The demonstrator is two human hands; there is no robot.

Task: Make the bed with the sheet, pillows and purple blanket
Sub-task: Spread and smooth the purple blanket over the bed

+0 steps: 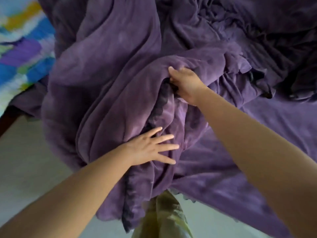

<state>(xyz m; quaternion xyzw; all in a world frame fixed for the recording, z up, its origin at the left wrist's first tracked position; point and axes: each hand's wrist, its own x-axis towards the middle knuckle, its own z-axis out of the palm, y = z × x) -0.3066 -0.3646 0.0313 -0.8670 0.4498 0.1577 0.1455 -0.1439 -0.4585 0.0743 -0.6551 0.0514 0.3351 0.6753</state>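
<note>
We find the soft, plush purple blanket heaped in deep folds. Our left hand presses flat, fingers spread; our right hand clutches a frilled edge.

Purple blanket bunched in heavy folds across the middle of the frame, and the right hand grips a gathered ridge of it just above centre, fingers curled into the fabric. Left hand lies flat lower down, fingers spread on the folds beside a dark scalloped trim. Colourful sheet at upper left, pale floor lower left.
</note>
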